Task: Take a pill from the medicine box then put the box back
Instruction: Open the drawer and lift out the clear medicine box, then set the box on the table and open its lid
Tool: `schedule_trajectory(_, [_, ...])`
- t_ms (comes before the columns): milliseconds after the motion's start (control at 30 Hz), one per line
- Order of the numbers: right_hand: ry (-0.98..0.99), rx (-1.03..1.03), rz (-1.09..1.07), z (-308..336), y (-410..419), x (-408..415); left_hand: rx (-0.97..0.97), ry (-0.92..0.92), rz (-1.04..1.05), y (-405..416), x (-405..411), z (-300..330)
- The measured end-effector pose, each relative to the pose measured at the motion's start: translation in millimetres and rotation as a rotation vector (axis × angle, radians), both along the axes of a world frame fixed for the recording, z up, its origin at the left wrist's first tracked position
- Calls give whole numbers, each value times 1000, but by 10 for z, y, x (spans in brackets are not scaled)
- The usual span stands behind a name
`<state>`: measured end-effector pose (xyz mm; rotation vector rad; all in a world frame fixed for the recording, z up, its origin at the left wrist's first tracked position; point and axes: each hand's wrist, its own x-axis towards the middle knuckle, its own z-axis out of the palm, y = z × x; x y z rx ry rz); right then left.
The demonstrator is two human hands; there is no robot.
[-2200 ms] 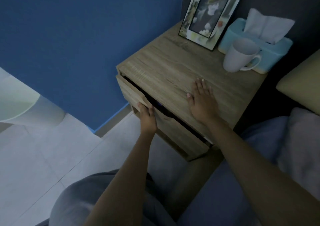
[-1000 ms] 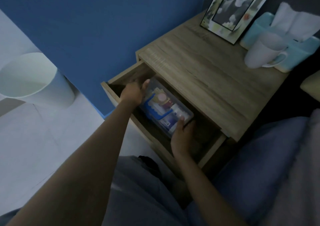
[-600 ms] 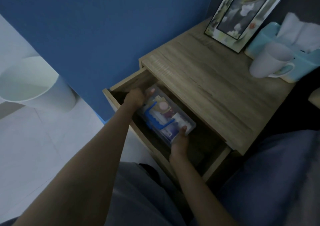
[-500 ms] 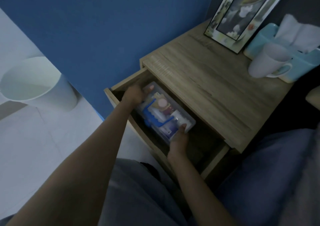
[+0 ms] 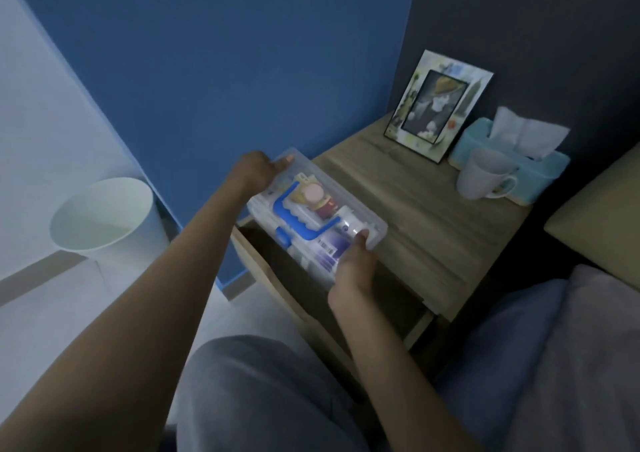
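Note:
The medicine box (image 5: pixel 313 209) is a clear plastic case with a blue handle and packets and small bottles showing through its lid. It hangs in the air above the open drawer (image 5: pixel 277 278) of the wooden nightstand (image 5: pixel 426 216), level with the top's front edge. My left hand (image 5: pixel 258 171) grips its far left end. My right hand (image 5: pixel 355 268) grips its near right end, thumb on the lid. The lid is closed. No loose pill is visible.
On the nightstand top stand a picture frame (image 5: pixel 438 112), a white mug (image 5: pixel 485 174) and a light blue tissue box (image 5: pixel 512 160). A white bin (image 5: pixel 104 216) sits on the floor to the left. The blue wall is behind; bedding and a pillow lie at the right.
The drawer was pulled open, both hands took hold of the box inside it, and the box has now risen out of the drawer to the level of the nightstand top.

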<state>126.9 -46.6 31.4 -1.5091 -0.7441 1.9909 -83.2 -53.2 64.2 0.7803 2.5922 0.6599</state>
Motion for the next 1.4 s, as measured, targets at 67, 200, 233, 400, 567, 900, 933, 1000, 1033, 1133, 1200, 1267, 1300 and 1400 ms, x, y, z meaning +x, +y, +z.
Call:
schedule_trajectory(67, [-24, 63, 48, 184, 285, -4, 21, 0, 27, 111, 22, 164])
schedule_trajectory(200, [-138, 183, 174, 340, 991, -13, 110, -34, 64, 402, 162, 226])
schedule_trajectory(233, [-167, 221, 206, 346, 1163, -3, 139, -55, 68, 480, 210, 198])
schedule_trajectory(400, [-296, 360, 332, 327, 1952, 35, 177, -137, 54, 886, 414, -57])
schedule_trajectory(567, [-346, 452, 396, 237, 2386, 57, 242, -182, 93, 1188, 501, -299])
schedule_trajectory(900, [-391, 582, 451, -84, 2783, -110, 318, -160, 174, 1486, 343, -497])
schedule_trajectory(933, [-381, 595, 442, -99, 2792, -128, 350, -185, 177, 1496, 339, -499])
schedule_trajectory(1000, [-359, 611, 438, -113, 2807, -155, 469, -245, 188, 1507, 373, -516])
schedule_trajectory(1033, [-350, 613, 434, -117, 2815, -164, 529, -222, 201, 1500, 426, -533])
schedule_trajectory(1133, [-334, 616, 419, -149, 2843, -180, 712, 227, 267, 1365, 779, -613])
schedule_trajectory(1200, [-324, 625, 414, -177, 2866, -183, 806, 327, 235, 1274, 1034, -714])
schedule_trajectory(1267, [-330, 630, 413, -183, 2872, -186, 752, 87, 160, 1248, 1198, -830])
schedule_trajectory(1300, [-329, 633, 413, -188, 2876, -191, 658, -72, 137, 1271, 1242, -885])
schedule_trajectory(1400, [-328, 640, 420, -198, 2885, -190, 459, -513, 129, 1421, 1263, -915])
